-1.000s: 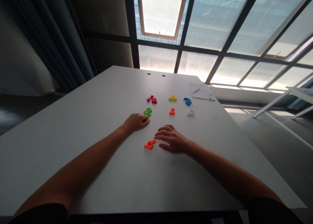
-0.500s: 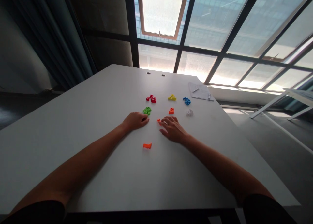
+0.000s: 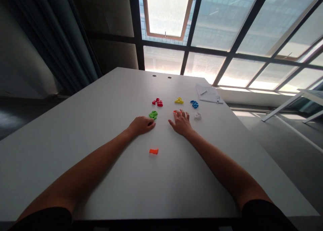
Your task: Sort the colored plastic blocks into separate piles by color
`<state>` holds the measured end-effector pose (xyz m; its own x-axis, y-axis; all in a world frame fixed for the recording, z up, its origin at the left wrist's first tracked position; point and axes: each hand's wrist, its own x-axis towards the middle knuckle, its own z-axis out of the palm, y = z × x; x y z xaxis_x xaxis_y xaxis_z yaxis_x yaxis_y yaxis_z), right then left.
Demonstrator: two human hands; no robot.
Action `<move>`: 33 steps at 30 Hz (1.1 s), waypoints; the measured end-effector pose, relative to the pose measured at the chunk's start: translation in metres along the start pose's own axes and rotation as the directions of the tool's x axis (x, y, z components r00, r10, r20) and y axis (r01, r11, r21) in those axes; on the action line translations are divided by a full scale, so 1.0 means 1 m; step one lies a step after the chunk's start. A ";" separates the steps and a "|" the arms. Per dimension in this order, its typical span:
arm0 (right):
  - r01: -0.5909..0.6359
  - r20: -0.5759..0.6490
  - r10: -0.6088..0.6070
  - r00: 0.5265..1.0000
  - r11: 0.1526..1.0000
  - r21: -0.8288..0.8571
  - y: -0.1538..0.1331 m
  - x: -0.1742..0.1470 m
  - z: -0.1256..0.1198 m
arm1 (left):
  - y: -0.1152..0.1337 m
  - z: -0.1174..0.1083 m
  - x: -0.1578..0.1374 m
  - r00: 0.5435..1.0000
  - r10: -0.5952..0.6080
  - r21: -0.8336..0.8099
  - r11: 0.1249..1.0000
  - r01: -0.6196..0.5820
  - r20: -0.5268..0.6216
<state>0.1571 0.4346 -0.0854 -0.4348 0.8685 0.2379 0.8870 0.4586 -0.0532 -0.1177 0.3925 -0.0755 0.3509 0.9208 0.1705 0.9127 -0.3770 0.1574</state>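
Pinch the lone orange block [image 3: 153,151] by its sides, likely light and hard, with right hand [image 3: 181,122] spread flat, left hand [image 3: 141,125] curled in.

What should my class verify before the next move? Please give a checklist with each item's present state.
1. Right hand at the orange pieces beyond it: ok, its fingers partly cover them.
2. Right hand's grip released: cannot tell, the fingers hide any contact.
3. Front orange piece grouped with the other orange: not ok, it lies apart, nearer the person.
4. Left hand off the green pieces: cannot tell, it rests right beside them.
5. Red pieces, yellow pieces and blue pieces in separate groups: ok.
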 end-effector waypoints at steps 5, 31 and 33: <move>-0.054 0.001 0.054 0.999 0.999 0.002 0.001 0.000 0.000 | 0.000 0.000 0.000 1.000 0.000 -0.006 1.000 0.000 -0.003; 0.739 -0.181 -0.757 0.628 0.506 0.445 -0.057 -0.058 -0.033 | 0.004 -0.003 -0.002 0.999 0.006 -0.029 1.000 -0.007 -0.033; 0.720 -0.175 -0.728 0.663 0.555 0.416 -0.050 -0.053 -0.030 | 0.003 -0.003 -0.003 0.999 0.007 -0.026 1.000 -0.008 -0.031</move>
<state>0.1404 0.3602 -0.0663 -0.9069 0.2086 0.3662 0.1149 0.9584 -0.2614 -0.1164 0.3886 -0.0729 0.3510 0.9144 0.2017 0.9041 -0.3870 0.1811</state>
